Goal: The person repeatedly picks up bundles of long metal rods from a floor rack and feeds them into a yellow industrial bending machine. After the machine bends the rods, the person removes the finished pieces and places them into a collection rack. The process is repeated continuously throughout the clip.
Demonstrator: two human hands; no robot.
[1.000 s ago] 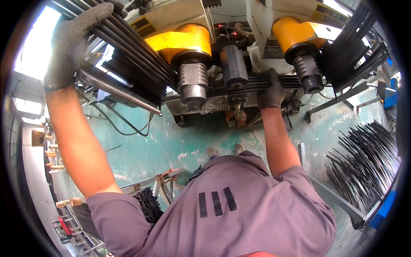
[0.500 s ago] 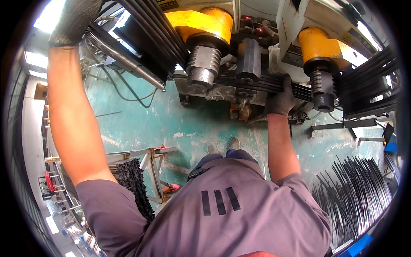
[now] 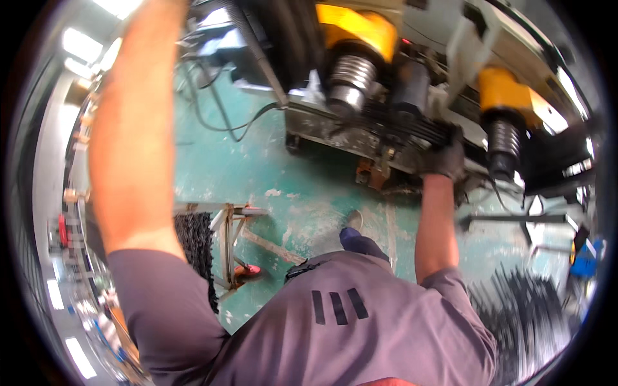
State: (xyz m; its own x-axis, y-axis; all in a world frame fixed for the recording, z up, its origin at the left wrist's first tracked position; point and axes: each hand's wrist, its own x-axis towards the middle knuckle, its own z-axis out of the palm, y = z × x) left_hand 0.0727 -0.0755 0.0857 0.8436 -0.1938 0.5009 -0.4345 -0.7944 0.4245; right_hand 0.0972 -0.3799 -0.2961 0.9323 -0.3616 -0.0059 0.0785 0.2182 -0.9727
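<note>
Long black metal bars (image 3: 415, 127) lie side by side across the front of a machine, under its heads. My right hand (image 3: 445, 157), in a dark glove, is closed on them at their near side; motion blurs its fingers. Just right of that hand hangs a ribbed steel cylinder (image 3: 504, 143) beneath a yellow arm (image 3: 505, 90). A second ribbed cylinder (image 3: 351, 80) hangs left of it under another yellow arm (image 3: 360, 29), and a dark block (image 3: 411, 87) stands between the two. Up past the top edge reaches my left forearm (image 3: 132, 141), so my left hand is out of sight.
A metal stand (image 3: 225, 238) with a bundle of dark rods (image 3: 195, 248) is at my left. More thin rods (image 3: 524, 315) lie piled at lower right. A loose cable (image 3: 222, 125) droops beside the machine over the green floor (image 3: 283, 199).
The view has swung, so the machine appears lower and further right. My left hand has passed out of the top edge. My right hand stays at the bars; one of my feet is no longer visible.
</note>
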